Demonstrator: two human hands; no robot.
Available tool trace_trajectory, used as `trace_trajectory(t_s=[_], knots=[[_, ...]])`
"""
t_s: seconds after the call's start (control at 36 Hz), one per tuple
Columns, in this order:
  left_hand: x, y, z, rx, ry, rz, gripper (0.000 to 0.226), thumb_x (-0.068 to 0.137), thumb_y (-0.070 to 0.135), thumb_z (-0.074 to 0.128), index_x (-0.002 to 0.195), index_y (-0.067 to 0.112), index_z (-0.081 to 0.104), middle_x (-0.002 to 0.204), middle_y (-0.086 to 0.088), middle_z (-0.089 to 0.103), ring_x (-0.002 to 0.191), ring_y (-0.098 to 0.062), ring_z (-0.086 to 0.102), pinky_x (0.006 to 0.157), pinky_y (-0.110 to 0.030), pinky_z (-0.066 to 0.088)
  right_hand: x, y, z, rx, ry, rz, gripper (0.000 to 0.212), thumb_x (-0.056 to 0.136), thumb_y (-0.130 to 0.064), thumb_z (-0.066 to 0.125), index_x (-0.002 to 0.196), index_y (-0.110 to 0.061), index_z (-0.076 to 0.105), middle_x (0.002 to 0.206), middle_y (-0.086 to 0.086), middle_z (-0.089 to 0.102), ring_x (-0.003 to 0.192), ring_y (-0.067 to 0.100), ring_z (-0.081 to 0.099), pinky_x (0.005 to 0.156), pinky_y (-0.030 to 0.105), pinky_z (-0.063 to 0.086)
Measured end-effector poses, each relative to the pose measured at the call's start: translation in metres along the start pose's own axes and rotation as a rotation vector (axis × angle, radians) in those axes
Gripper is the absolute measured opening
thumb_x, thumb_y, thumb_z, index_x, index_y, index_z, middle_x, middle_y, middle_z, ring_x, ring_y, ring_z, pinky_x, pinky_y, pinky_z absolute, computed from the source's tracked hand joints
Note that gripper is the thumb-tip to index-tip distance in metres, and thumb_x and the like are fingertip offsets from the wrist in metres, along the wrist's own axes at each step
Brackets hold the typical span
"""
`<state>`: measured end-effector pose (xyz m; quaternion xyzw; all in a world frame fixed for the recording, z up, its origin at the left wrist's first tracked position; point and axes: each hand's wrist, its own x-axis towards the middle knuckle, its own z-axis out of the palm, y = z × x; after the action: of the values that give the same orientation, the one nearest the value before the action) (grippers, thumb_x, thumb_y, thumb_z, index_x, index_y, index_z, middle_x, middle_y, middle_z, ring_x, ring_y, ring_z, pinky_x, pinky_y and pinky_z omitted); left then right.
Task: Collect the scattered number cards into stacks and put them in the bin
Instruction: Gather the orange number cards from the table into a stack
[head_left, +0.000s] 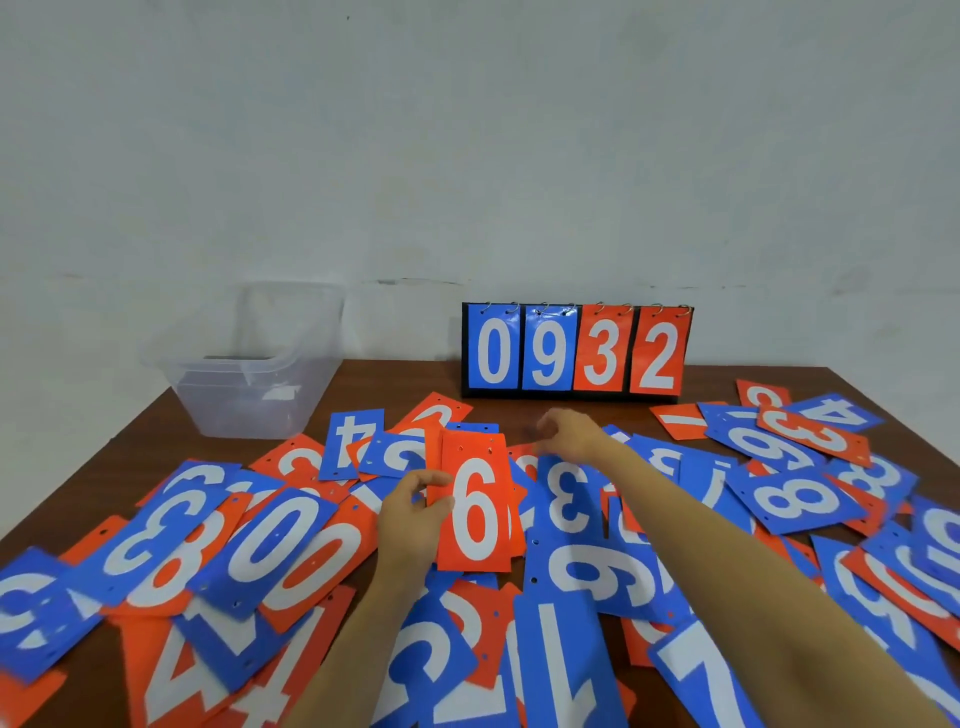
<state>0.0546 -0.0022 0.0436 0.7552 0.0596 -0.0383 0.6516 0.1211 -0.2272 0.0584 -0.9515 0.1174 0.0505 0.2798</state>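
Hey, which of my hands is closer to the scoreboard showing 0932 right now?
Right. The right hand reaches out just in front of the scoreboard; the left hand sits farther back toward the person, holding a card stack topped by a red 6.

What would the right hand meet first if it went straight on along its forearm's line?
Likely the orange card lying ahead and left of the right hand, short of the bin. Depth is unclear, so it might pass above the card.
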Motion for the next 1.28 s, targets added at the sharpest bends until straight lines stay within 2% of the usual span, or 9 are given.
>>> trace_trajectory(t_s=[0.11, 0.44, 0.67, 0.75, 0.83, 0.89, 1.0, 1.14, 1.28], knots=[[-0.002, -0.002, 0.003, 0.033, 0.007, -0.001, 0.023, 0.09, 0.004, 0.059, 0.089, 0.027, 0.06, 0.123, -0.001, 0.057, 0.115, -0.024, 0.056, 0.087, -0.043, 0.055, -0.001, -0.003, 0.018, -0.107, -0.141, 0.054, 0.074, 0.078, -0.03, 0.074, 0.14, -0.015, 0.037, 0.143, 0.007, 0.04, 0.128, 0.027, 0.042, 0.103, 0.037, 0.042], [0.013, 0.002, 0.004, 0.052, 0.01, -0.022, 0.022, 0.09, 0.005, 0.059, 0.09, 0.028, 0.059, 0.128, -0.005, 0.056, 0.116, -0.026, 0.056, 0.087, -0.045, 0.055, 0.013, -0.011, 0.009, -0.335, -0.211, 0.155, 0.078, 0.069, -0.048, 0.077, 0.133, -0.016, 0.045, 0.141, 0.012, 0.027, 0.13, 0.032, 0.027, 0.104, 0.044, 0.034], [0.013, -0.003, 0.0, 0.037, 0.003, 0.007, 0.021, 0.091, 0.006, 0.058, 0.091, 0.027, 0.059, 0.126, -0.005, 0.058, 0.116, -0.026, 0.056, 0.086, -0.044, 0.056, 0.015, -0.014, 0.006, -0.313, -0.22, 0.203, 0.105, 0.062, -0.048, 0.082, 0.143, -0.015, 0.024, 0.147, 0.012, 0.028, 0.135, 0.033, 0.026, 0.107, 0.045, 0.034], [0.013, -0.003, -0.001, 0.052, 0.0, 0.024, 0.024, 0.091, 0.007, 0.058, 0.088, 0.03, 0.058, 0.126, -0.005, 0.058, 0.115, -0.026, 0.057, 0.084, -0.043, 0.056, 0.013, -0.013, 0.008, -0.242, -0.21, 0.224, 0.091, 0.065, -0.044, 0.081, 0.138, -0.015, 0.035, 0.14, 0.01, 0.039, 0.13, 0.031, 0.035, 0.104, 0.043, 0.039], [0.012, -0.002, -0.001, 0.061, 0.0, 0.027, 0.022, 0.091, 0.007, 0.058, 0.091, 0.029, 0.058, 0.127, -0.005, 0.057, 0.115, -0.026, 0.057, 0.084, -0.044, 0.056, 0.012, -0.013, 0.007, -0.187, -0.088, 0.177, 0.042, 0.082, -0.027, 0.069, 0.118, -0.008, 0.059, 0.123, 0.009, 0.058, 0.113, 0.027, 0.053, 0.096, 0.035, 0.047], [0.011, 0.0, -0.001, 0.062, -0.003, 0.027, 0.022, 0.091, 0.007, 0.058, 0.09, 0.03, 0.058, 0.127, -0.005, 0.057, 0.114, -0.026, 0.058, 0.083, -0.043, 0.057, 0.01, -0.014, 0.004, -0.07, -0.004, 0.149, 0.026, 0.09, -0.016, 0.059, 0.113, -0.005, 0.064, 0.117, 0.01, 0.063, 0.108, 0.026, 0.058, 0.092, 0.033, 0.05], [0.006, 0.005, -0.002, 0.065, 0.003, 0.039, 0.023, 0.091, 0.007, 0.057, 0.091, 0.029, 0.058, 0.126, -0.004, 0.057, 0.113, -0.024, 0.058, 0.08, -0.036, 0.058, 0.0, -0.013, -0.009, 0.177, 0.201, 0.083, 0.024, 0.094, -0.011, 0.048, 0.108, -0.009, 0.067, 0.114, 0.009, 0.065, 0.105, 0.024, 0.059, 0.089, 0.032, 0.049], [-0.005, 0.013, -0.002, 0.065, 0.032, 0.061, 0.022, 0.092, 0.009, 0.057, 0.098, 0.029, 0.059, 0.128, -0.003, 0.056, 0.116, -0.022, 0.056, 0.084, -0.039, 0.057, -0.022, -0.017, -0.033, 0.452, 0.479, -0.034, 0.024, 0.097, -0.014, 0.047, 0.112, -0.01, 0.064, 0.116, 0.006, 0.063, 0.104, 0.019, 0.057, 0.086, 0.026, 0.046], [-0.021, 0.02, -0.006, 0.037, 0.032, 0.115, 0.028, 0.093, 0.013, 0.056, 0.118, 0.027, 0.057, 0.132, -0.002, 0.053, 0.114, -0.019, 0.056, 0.072, -0.028, 0.055, -0.054, -0.024, -0.051, 0.645, 0.568, -0.226, 0.021, 0.096, -0.019, 0.05, 0.109, -0.016, 0.066, 0.109, -0.001, 0.065, 0.102, 0.013, 0.058, 0.082, 0.018, 0.048]])
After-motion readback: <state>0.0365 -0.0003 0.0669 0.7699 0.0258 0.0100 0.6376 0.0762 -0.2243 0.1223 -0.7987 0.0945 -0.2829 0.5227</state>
